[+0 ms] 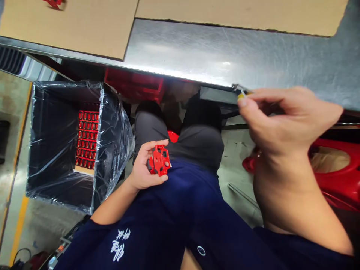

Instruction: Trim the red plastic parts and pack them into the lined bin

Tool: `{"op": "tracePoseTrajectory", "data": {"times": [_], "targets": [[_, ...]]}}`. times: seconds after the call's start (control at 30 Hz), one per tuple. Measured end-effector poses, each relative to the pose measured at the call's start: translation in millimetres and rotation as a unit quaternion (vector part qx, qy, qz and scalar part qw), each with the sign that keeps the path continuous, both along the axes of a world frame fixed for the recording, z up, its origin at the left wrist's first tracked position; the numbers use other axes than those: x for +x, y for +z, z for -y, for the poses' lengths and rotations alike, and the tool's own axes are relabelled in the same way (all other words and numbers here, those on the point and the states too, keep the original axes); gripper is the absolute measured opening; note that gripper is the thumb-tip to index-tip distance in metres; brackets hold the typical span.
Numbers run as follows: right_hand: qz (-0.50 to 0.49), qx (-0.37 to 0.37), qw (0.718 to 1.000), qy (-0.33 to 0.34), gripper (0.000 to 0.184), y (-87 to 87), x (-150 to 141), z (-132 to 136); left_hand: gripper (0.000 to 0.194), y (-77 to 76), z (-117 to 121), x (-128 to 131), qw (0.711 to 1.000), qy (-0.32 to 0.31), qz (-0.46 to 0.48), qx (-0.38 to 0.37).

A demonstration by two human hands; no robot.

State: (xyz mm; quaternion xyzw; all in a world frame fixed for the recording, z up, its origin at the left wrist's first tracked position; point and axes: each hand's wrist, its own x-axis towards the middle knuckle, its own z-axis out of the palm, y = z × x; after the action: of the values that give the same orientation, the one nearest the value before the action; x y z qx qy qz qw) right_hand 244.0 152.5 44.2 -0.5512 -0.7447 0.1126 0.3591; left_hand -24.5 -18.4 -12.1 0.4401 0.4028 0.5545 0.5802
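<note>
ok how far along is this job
Done: rows of red parts fill part of the plastic-lined black box. In hand: the left hand holds another red part, the right hand pinches a small yellow-and-metal piece. Left: a red part lies on the cardboard; anything further is out of view.

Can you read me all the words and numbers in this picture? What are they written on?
White brush-style characters on the navy top: too small and blurred to read.
White ring mark on the navy top: no letters can be read in it.
Red plastic part in the left hand: no readable writing shows.
</note>
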Motion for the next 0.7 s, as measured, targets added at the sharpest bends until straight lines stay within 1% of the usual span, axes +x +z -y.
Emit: {"op": "tracePoseTrajectory", "data": {"times": [0.03, 0.1, 0.23, 0.33, 0.4, 0.43, 0.5, 0.57, 0.6, 0.63, 0.67, 0.7], "targets": [[0.021, -0.013, 0.999, -0.021, 0.015, -0.9, 3, -12, 0.083, -0.2, 0, 0, 1.0, 0.005, -0.004, 0.003], [0.058, -0.014, 0.997, -0.055, 0.019, -4.4, 6, -35, 0.081, -0.5, 1, 0, 1.0, 0.014, -0.012, 0.01], [0.106, -0.013, 0.99, -0.096, 0.014, -16.3, 5, -71, 0.08, -0.2, 0, 0, 0.999, 0.022, -0.021, 0.027], [0.096, -0.009, 0.989, -0.108, 0.015, -22.5, 5, -87, 0.079, 1.9, -1, 2, 0.998, 0.033, -0.037, 0.048], [0.082, -0.004, 0.992, -0.097, 0.019, -23.5, 7, -92, 0.076, 4.2, -1, 5, 0.995, 0.045, -0.063, 0.056], [0.07, 0.015, 0.992, -0.1, 0.021, -22.8, 7, -92, 0.076, 5.2, -1, 6, 0.994, 0.051, -0.078, 0.06], [0.039, 0.083, 0.991, -0.097, 0.022, -19.0, 3, -81, 0.075, 6.4, -1, 8, 0.99, 0.064, -0.104, 0.076], [-0.026, 0.148, 0.985, -0.086, 0.017, -11.5, -8, -53, 0.078, 5.7, -1, 8, 0.983, 0.07, -0.13, 0.109], [-0.077, 0.143, 0.984, -0.075, 0.013, -6.6, -17, -33, 0.08, 4.6, -1, 8, 0.978, 0.073, -0.145, 0.129], [-0.127, 0.077, 0.988, -0.037, 0.012, -1.5, -27, -11, 0.083, 3.2, -1, 7, 0.973, 0.074, -0.163, 0.149], [-0.168, -0.025, 0.985, 0.024, 0.009, 3.6, -37, 12, 0.086, 1.5, 0, 6, 0.966, 0.074, -0.182, 0.169], [-0.185, -0.13, 0.968, 0.11, 0.007, 8.0, -46, 34, 0.09, -0.1, -1, 5, 0.958, 0.072, -0.203, 0.189]]}}
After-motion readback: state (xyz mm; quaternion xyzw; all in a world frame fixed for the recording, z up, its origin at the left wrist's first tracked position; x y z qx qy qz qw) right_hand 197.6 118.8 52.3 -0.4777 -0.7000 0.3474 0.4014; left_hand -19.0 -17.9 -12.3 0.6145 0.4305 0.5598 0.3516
